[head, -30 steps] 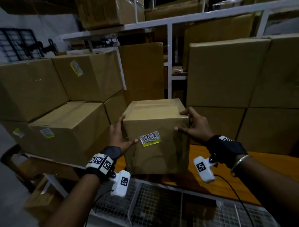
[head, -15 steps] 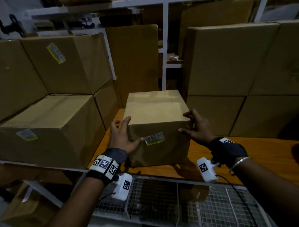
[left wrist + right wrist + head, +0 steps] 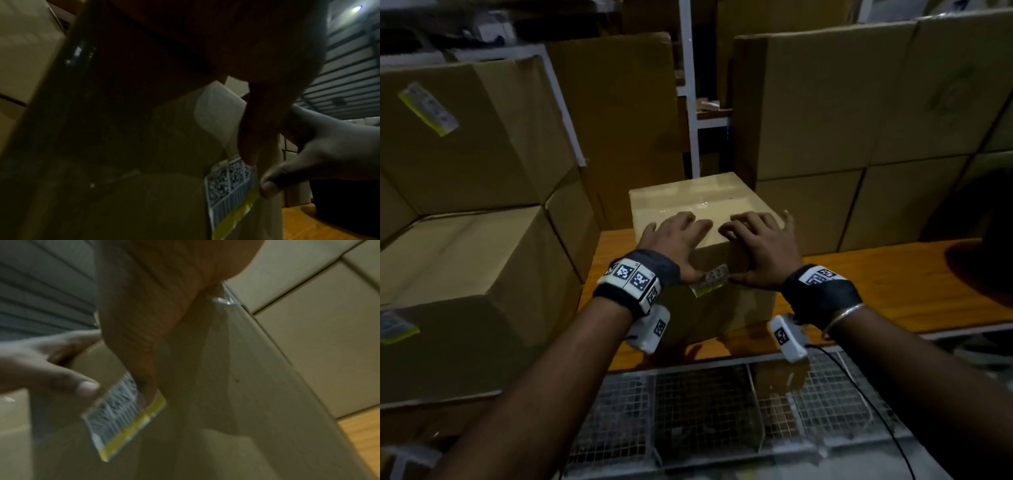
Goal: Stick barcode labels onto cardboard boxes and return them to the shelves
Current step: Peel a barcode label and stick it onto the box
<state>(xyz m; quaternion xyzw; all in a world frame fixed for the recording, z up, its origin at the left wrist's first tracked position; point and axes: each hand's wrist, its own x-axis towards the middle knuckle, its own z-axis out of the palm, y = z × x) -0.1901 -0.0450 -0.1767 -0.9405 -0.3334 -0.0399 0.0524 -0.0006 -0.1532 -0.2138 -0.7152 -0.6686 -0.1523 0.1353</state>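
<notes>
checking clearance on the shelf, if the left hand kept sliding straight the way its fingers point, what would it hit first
Nothing on the box top; past its far edge, likely the tall carton behind, though depth is unclear. The left hand lies flat.

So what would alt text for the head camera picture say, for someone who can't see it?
Two hands, left and right, rest palms-down on a small cardboard box on a wooden shelf, thumbs beside its barcode label. Bigger boxes are stacked around it.

A wire mesh panel [image 3: 705, 411] lies below.
</notes>
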